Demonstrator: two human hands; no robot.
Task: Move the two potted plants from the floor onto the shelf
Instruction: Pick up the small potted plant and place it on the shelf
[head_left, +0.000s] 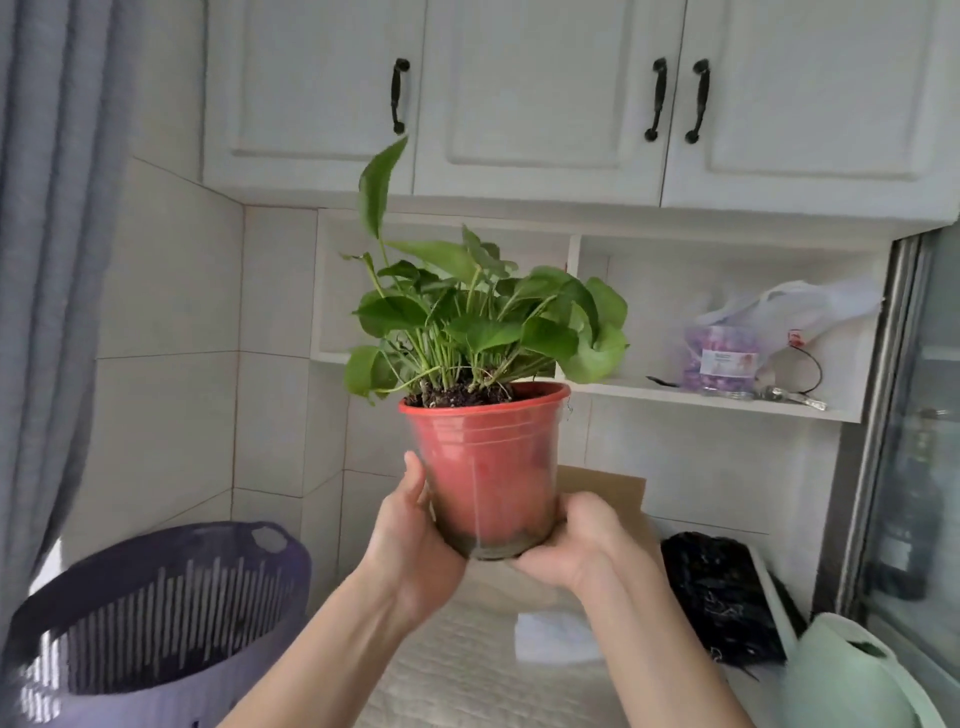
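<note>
I cradle the red potted plant (488, 467) upright between my left hand (410, 525) and right hand (571, 540), both wrapped around its base; the shelf (701, 400) lies ahead, slightly above and right.

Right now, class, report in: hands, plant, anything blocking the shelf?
Left hand and right hand clasp the red pot at its base. Plant upright, raised before the shelf. Plastic bag fills right compartment.

I hold one potted plant (485, 410) upright in mid-air, red plastic pot inside a clear sleeve, dark soil, broad green leaves, one tall leaf, level with the white shelf (701, 400) behind it.
</note>
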